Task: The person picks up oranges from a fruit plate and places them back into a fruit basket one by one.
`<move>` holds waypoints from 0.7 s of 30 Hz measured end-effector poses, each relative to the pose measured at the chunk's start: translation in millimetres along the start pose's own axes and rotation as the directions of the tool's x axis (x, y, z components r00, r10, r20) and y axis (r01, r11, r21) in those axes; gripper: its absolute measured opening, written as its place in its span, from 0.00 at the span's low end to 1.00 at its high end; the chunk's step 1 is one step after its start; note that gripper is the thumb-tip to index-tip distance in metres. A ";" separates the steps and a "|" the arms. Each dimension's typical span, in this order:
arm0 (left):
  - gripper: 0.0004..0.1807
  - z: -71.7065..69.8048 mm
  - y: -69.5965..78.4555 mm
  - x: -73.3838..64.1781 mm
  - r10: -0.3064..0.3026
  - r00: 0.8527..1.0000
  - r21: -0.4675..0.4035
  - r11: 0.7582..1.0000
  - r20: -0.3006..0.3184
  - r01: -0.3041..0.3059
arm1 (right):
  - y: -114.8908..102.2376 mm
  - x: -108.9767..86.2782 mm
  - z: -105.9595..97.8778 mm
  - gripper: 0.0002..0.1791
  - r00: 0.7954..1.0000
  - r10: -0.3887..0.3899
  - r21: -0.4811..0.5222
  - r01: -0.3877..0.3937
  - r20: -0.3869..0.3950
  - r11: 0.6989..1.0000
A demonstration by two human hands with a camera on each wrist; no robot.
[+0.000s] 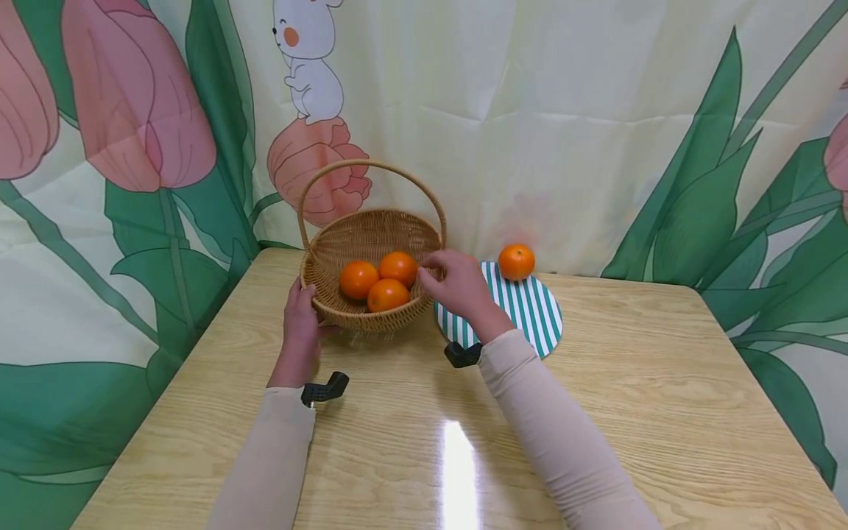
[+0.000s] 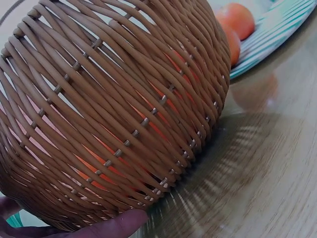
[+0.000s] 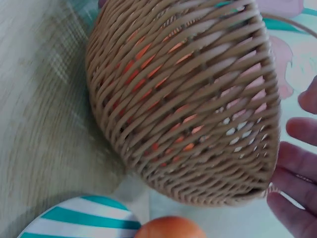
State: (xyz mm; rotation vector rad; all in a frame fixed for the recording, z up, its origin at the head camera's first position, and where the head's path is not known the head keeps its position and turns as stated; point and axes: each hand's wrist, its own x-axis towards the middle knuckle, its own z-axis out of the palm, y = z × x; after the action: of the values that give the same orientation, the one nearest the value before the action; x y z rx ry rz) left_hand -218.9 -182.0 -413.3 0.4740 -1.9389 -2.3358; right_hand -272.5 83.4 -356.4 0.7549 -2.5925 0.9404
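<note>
Patterned curtain (image 1: 530, 147) forms the backdrop: pink tulips, green leaves, one white rabbit. Pale wood-grain table (image 1: 629, 412) below it, a bright glare strip near the front. Wicker basket (image 1: 371, 232) at the table's far side, left of centre, its hoop handle upright. Just right of it lies a green-and-white striped mat (image 1: 535, 316), rounded edge. Left hand (image 1: 302, 324) holds the basket's outer left side, fingers curved round it, thumb along the lower wall. Right hand (image 1: 457, 283) at the basket's right rim, fingers apart, nothing between them; contact with the rim, cannot tell. Three oranges (image 1: 388, 295) sit together inside the basket, touching. One orange (image 1: 516, 262) rests at the mat's far edge; another orange (image 2: 231, 44) shows beside it in the left wrist view, partly hidden by the wicker. Small black wrist mounts (image 1: 324, 390) at both cuffs.
</note>
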 end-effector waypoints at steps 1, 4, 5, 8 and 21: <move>0.30 0.4 1.7 -1.6 0.000 1.000 -0.006 1.000 0.001 0.000 | 2.0 -0.8 0.2 0.14 1.000 -0.001 0.005 0.001 -0.020 1.000; 0.30 2.4 8.1 -8.4 0.011 1.000 0.003 1.000 0.010 -0.011 | 7.7 -2.9 0.4 0.13 0.997 0.014 0.025 -0.012 -0.074 1.000; 0.31 3.5 10.4 -10.9 0.013 1.000 0.008 1.000 0.010 -0.013 | 9.3 -3.5 0.4 0.13 0.996 0.021 0.024 -0.019 -0.092 1.000; 0.31 6.1 15.3 -16.4 0.014 1.000 0.033 0.999 0.013 -0.014 | 15.6 -4.8 0.5 0.12 0.989 0.041 0.026 -0.037 -0.143 0.999; 0.31 1.1 0.5 0.5 0.020 1.000 0.022 1.000 -0.003 -0.020 | 45.8 -4.6 6.0 0.15 0.969 0.162 -0.002 -0.165 -0.187 0.986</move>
State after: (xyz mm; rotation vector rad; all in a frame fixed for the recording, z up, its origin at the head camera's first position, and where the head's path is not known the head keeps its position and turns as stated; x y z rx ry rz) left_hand -219.8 -181.2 -412.7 0.4577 -1.9608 -2.3027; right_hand -294.9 111.0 -386.3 0.4299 -2.5219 0.9827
